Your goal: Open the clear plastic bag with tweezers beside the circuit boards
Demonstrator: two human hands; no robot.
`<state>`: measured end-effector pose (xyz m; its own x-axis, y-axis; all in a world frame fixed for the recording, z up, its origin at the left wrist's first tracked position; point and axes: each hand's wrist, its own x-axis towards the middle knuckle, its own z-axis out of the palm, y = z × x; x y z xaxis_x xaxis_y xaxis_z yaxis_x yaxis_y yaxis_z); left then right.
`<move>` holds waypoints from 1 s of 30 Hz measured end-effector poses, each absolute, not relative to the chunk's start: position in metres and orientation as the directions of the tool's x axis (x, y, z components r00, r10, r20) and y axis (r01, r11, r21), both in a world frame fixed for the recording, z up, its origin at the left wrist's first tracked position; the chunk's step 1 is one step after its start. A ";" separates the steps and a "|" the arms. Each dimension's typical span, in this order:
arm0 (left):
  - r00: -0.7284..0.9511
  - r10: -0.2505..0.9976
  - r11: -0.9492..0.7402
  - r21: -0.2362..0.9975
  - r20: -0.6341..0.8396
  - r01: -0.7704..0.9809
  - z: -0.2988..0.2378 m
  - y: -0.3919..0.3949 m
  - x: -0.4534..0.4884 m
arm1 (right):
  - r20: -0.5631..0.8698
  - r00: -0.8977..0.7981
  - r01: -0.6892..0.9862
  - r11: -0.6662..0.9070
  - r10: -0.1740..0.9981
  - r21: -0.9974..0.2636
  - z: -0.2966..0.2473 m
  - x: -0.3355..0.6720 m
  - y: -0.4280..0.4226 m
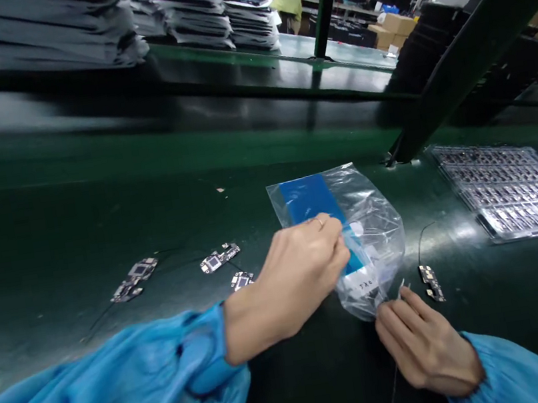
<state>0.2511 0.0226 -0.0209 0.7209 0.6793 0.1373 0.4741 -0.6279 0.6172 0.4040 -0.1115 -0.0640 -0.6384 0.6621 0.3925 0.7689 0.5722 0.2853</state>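
Observation:
A clear plastic bag lies on the dark green bench with a blue sheet and a handwritten white label showing at it. My left hand is closed over the bag's left side, its fingers pinched together; what they hold is hidden. At the bag's lower end, my right hand is closed with its fingertips on the plastic. A thin wire runs down below the right hand. Just right of the bag lies a small circuit board with a thin wire.
More small circuit boards lie left of my left hand, some with wires. A clear tray full of small parts stands at the right. Stacked grey sheets fill the shelf behind. A dark post rises at the right; people work far back.

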 end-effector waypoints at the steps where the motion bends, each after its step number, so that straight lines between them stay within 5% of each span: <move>1: 0.728 0.650 -0.706 0.529 0.219 0.471 -0.017 0.023 0.246 | 0.382 -0.640 0.768 0.570 0.667 0.292 -0.063 0.403 -0.112; 4: 0.765 0.482 -0.872 0.145 0.427 0.468 -0.013 0.024 0.236 | 0.355 -0.641 0.767 0.566 0.680 0.302 -0.062 0.402 -0.113; 6: 0.799 0.441 -0.883 0.039 0.409 0.468 -0.018 0.024 0.234 | 0.335 -0.616 0.787 0.541 0.713 0.296 -0.061 0.401 -0.114; 13: 0.900 0.425 -0.894 0.202 0.094 0.401 -0.033 0.017 0.254 | 0.420 -0.373 0.924 0.370 0.827 0.091 -0.036 0.399 -0.115; 16: 0.889 0.458 -0.865 0.234 0.012 0.443 -0.030 0.018 0.259 | 0.471 -0.200 0.917 0.334 0.859 -0.220 -0.013 0.404 -0.121; 19: 0.900 0.435 -0.869 0.243 -0.038 0.430 -0.029 0.020 0.260 | 0.365 -0.083 0.813 0.275 0.927 -0.514 0.002 0.409 -0.122; 23: 0.922 0.384 -0.896 0.221 -0.054 0.386 -0.035 0.019 0.259 | 0.195 0.111 0.385 0.139 0.974 -0.912 -0.012 0.404 -0.106; 25: 0.937 0.345 -0.914 0.206 -0.061 0.350 -0.037 0.018 0.260 | 0.162 0.194 0.222 0.117 0.968 -0.968 -0.029 0.401 -0.094; 30: 0.966 0.249 -0.953 0.159 -0.071 0.257 -0.037 0.015 0.264 | 0.117 0.329 0.282 0.020 0.937 -0.959 -0.053 0.406 -0.082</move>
